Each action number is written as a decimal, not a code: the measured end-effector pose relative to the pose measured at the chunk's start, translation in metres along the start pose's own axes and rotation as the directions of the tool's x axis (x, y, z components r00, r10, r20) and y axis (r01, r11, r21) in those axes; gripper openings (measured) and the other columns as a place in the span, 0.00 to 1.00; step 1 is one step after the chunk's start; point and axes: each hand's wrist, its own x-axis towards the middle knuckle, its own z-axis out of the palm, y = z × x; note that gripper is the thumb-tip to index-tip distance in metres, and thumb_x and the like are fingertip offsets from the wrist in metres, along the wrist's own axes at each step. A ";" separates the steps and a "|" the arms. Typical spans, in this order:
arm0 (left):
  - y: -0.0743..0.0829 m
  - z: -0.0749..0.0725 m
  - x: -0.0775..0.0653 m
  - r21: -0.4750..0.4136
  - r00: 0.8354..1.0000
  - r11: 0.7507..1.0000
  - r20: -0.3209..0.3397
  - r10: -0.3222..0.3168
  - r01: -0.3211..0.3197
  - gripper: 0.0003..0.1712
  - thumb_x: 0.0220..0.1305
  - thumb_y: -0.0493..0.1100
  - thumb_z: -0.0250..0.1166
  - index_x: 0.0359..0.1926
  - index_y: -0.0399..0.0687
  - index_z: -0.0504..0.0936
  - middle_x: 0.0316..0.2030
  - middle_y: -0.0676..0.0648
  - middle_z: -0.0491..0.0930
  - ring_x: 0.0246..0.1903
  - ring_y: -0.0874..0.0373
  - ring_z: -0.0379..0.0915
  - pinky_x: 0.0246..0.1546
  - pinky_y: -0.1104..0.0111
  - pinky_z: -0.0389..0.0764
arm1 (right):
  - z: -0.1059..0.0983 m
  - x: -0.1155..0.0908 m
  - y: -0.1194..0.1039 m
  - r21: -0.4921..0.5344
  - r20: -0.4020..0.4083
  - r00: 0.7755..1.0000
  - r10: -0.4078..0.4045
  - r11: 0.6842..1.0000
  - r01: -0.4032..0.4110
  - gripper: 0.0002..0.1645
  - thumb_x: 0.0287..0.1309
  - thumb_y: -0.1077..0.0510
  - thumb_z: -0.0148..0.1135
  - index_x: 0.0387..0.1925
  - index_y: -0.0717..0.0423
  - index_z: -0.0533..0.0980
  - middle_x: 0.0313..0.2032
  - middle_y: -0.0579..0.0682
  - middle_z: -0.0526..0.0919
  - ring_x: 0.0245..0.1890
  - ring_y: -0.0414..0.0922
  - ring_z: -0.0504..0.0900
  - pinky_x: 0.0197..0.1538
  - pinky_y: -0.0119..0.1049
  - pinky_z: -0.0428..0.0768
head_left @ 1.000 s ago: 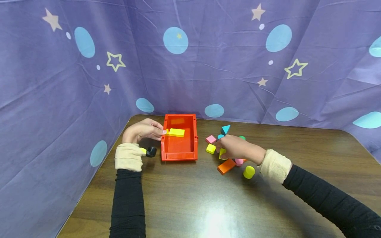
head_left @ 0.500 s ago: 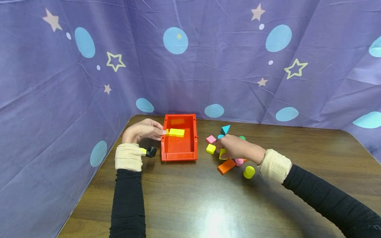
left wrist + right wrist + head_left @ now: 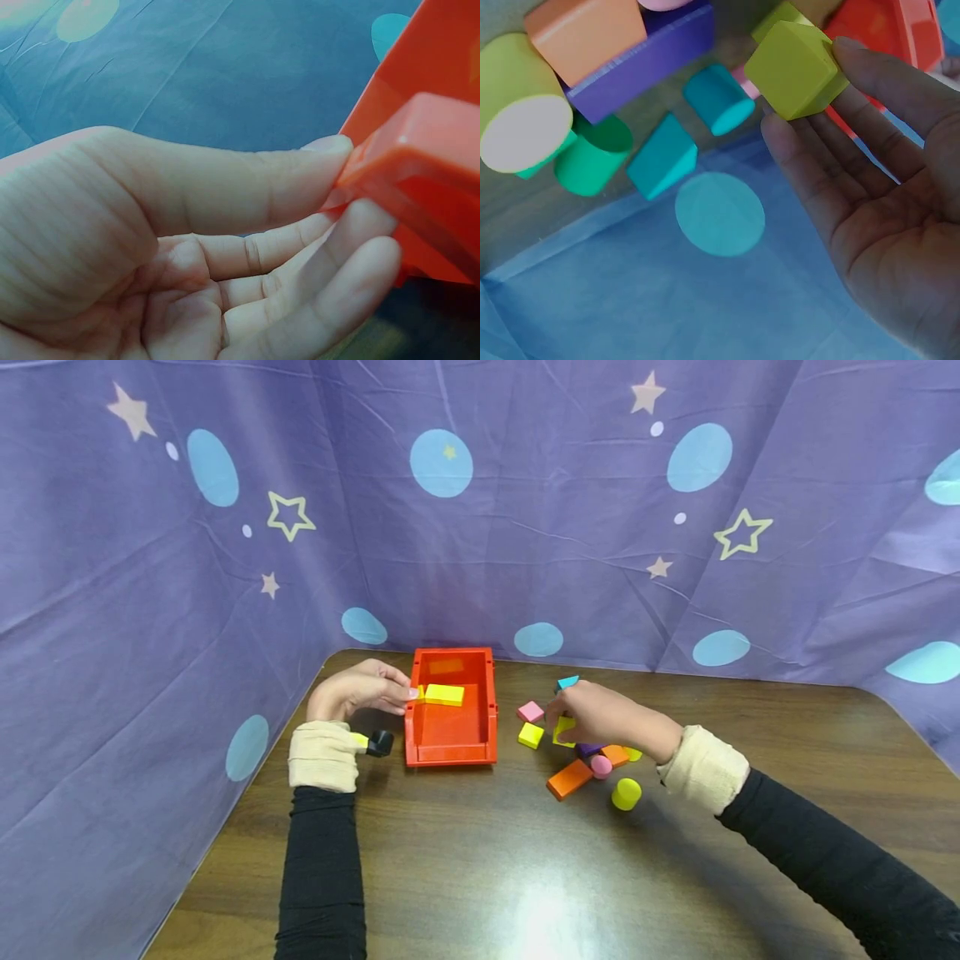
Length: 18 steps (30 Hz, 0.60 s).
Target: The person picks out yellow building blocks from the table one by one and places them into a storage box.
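At centre-right, slanting in from lower right, pinching a yellow cube (image 3: 789,71) at the tips of the right hand (image 3: 600,714). At centre-left, gripping the red bin (image 3: 452,757) with the left hand (image 3: 362,690).

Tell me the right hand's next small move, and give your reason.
Probably, the right hand should raise the yellow block and carry it left over the red bin. It pinches that block, the left hand grips the bin's side, and the open-topped bin has room in front of its yellow rectangular block.
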 end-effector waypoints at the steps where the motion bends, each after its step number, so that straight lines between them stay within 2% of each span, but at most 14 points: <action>1: 0.000 0.000 0.000 0.002 1.000 1.000 -0.001 -0.001 0.002 0.13 0.68 0.34 0.63 0.49 0.28 0.74 0.34 0.50 0.85 0.35 0.61 0.83 0.61 0.51 0.82 | -0.002 0.000 0.000 0.014 -0.012 1.000 0.007 1.000 -0.007 0.08 0.48 0.67 0.78 0.29 0.57 0.84 0.28 0.48 0.83 0.30 0.42 0.75 0.35 0.32 0.78; 9: 0.001 0.001 -0.002 -0.002 1.000 1.000 -0.007 0.006 -0.006 0.15 0.68 0.34 0.63 0.51 0.27 0.73 0.34 0.50 0.84 0.35 0.60 0.83 0.63 0.49 0.80 | -0.024 0.002 -0.005 0.054 -0.090 0.996 0.010 0.999 -0.005 0.08 0.50 0.67 0.76 0.32 0.58 0.84 0.32 0.50 0.87 0.34 0.45 0.84 0.41 0.41 0.87; 18: 0.001 0.001 -0.002 -0.014 1.000 1.000 -0.013 0.000 0.000 0.14 0.68 0.33 0.63 0.50 0.28 0.73 0.33 0.51 0.83 0.35 0.61 0.83 0.63 0.49 0.80 | -0.035 0.007 -0.013 0.069 -0.121 0.992 0.033 0.997 -0.025 0.08 0.52 0.67 0.76 0.34 0.57 0.84 0.33 0.49 0.87 0.36 0.46 0.84 0.44 0.43 0.87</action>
